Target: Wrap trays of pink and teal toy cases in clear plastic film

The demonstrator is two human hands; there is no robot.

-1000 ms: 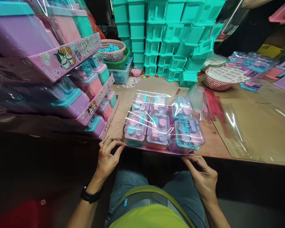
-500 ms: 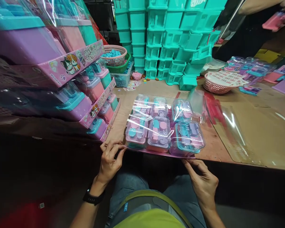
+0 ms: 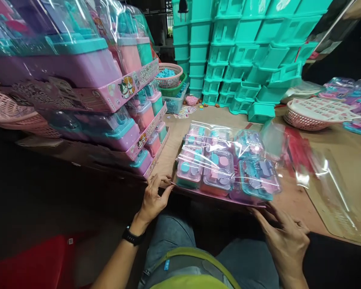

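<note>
Everything has slid right in view. Left hand pinches the tray by its near left corner, at the table's edge. Right hand touches near the other corner; I cannot tell if it pinches. Looks like straightening; next needs gentle, even fingers.

1. The tray sits at the near edge of the table, with boxes in it in two rows of three.
2. The left hand is at its near left corner, the right hand at its near right.
3. Left of it stand loaded trays, one above another.
4. Behind it rise stacked tubs.
5. Left of the tubs are stacked baskets.
6. Right of the tubs, paper sheets lie on another basket.
</note>
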